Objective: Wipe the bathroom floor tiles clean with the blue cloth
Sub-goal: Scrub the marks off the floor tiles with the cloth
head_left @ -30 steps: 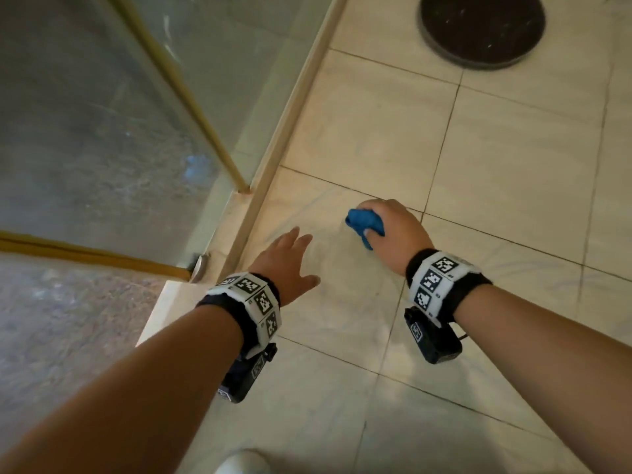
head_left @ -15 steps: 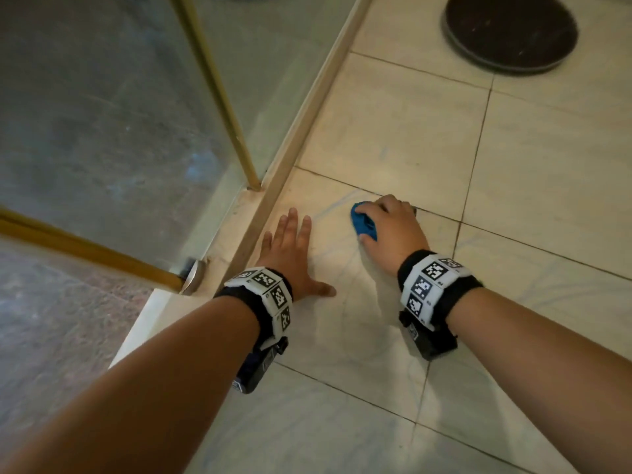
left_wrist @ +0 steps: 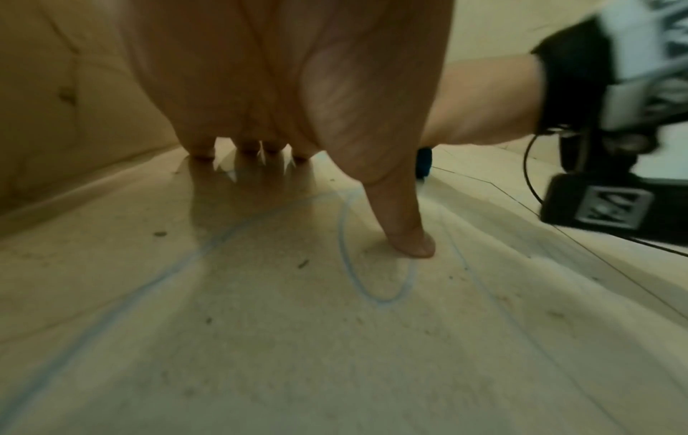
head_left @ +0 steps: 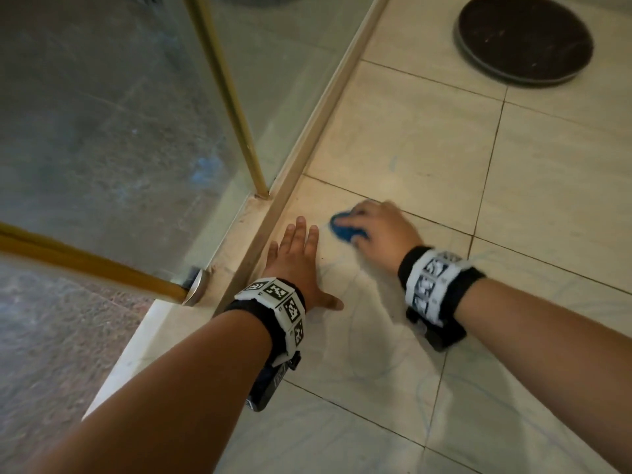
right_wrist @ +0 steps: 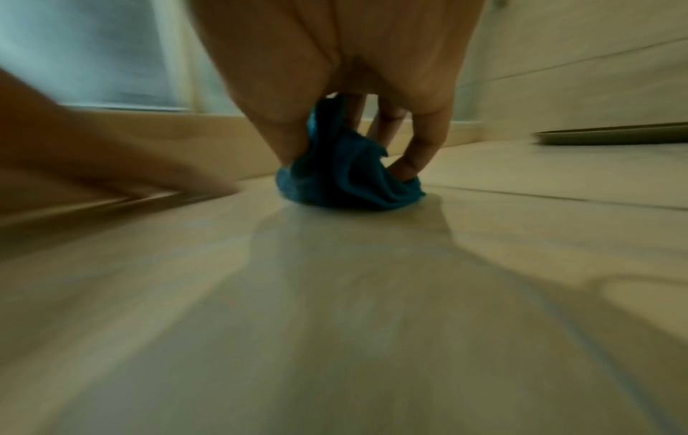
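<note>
We saw the left hand [head_left: 301,265] laid flat on the floor tiles [head_left: 427,148], its fingers [head_left: 300,230] straight and spread, thumb out to the side, holding nothing; it lay just beside the raised stone kerb [head_left: 307,131] of the shower; in the left wrist view the thumb tip pressed the tile inside a faint blue loop mark [left_wrist: 372,265]. The right hand [head_left: 379,230] was curled palm-down over the blue cloth [head_left: 343,229], its fingers [right_wrist: 420,150] bunched round the crumpled fabric and pressing it to the floor; the cloth sat on the same tile as the left hand, near its fingertips and close to a grout line; the hand was blurred. We found no containers in view. A glass shower panel [head_left: 119,114] with a brass-coloured frame [head_left: 236,107] stood along the kerb to the left; a dark round disc [head_left: 523,39] lay on the floor well beyond the hands; small dark specks dotted the tile under the left hand.
</note>
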Demonstrator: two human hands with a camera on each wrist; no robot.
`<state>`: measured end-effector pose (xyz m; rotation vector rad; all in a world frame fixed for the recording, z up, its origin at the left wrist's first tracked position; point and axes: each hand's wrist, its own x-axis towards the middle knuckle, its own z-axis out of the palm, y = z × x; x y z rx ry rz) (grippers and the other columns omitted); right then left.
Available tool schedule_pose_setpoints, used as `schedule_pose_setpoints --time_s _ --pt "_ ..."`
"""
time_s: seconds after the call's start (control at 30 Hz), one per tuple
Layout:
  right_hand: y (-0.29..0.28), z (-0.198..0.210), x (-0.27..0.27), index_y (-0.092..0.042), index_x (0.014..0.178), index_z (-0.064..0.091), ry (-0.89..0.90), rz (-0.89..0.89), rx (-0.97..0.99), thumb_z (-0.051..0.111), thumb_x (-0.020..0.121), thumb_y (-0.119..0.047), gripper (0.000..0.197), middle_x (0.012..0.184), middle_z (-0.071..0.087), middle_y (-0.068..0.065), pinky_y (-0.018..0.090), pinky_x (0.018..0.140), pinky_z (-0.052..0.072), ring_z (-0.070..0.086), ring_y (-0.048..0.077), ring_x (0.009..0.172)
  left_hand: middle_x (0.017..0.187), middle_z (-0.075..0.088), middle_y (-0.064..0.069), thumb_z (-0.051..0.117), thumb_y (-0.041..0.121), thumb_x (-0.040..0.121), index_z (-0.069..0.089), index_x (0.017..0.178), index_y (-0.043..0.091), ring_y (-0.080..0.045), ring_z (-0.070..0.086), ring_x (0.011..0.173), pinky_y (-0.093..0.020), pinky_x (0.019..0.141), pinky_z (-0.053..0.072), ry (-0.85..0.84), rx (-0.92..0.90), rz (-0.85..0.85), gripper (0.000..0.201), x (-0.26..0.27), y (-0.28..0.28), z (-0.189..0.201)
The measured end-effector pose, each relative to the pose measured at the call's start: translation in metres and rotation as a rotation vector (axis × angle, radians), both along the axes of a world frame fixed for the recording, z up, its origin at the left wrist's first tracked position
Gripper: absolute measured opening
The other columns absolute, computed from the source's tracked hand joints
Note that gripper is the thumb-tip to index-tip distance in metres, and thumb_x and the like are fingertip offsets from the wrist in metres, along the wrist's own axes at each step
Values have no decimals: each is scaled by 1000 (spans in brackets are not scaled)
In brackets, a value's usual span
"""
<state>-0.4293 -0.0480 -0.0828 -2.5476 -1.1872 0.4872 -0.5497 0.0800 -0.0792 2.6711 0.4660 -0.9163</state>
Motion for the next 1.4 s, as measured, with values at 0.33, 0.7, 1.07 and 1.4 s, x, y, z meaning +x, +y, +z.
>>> schedule_pose_setpoints --time_s 0.33,0.7,1.07,1.4 --pt "6 -5 25 -31 136 46 -71 -53 -45 46 96 -24 41 136 40 1 37 99 33 36 33 112 155 -32 -5 72 70 64 -22 150 16 -21 -21 146 -42 119 -3 -35 -18 18 138 -2 1 1" --pt "8 -5 34 -31 135 48 -43 -85 -27 43 98 -20 39 134 41 2 31 97 30 38 31 109 156 -31 -5 75 66 64 -20 150 16 -22 -22 146 -44 121 -2 -35 -49 38 138 0 2 1" --pt "-13 -4 3 -35 138 42 -65 -6 -63 41 97 -15 46 141 39 -2 34 95 30 37 31 108 157 -27 -8 76 66 64 -19 151 13 -25 -18 147 -45 121 0 -23 -18 25 139 2 0 6" --pt "-16 1 -39 -31 139 42 -89 177 -42 47 95 -21 46 141 40 -5 30 95 30 39 26 109 153 -36 -9 67 73 66 -27 147 12 -25 -26 144 -46 119 -7 -41 5 -52 139 -29 -16 6"
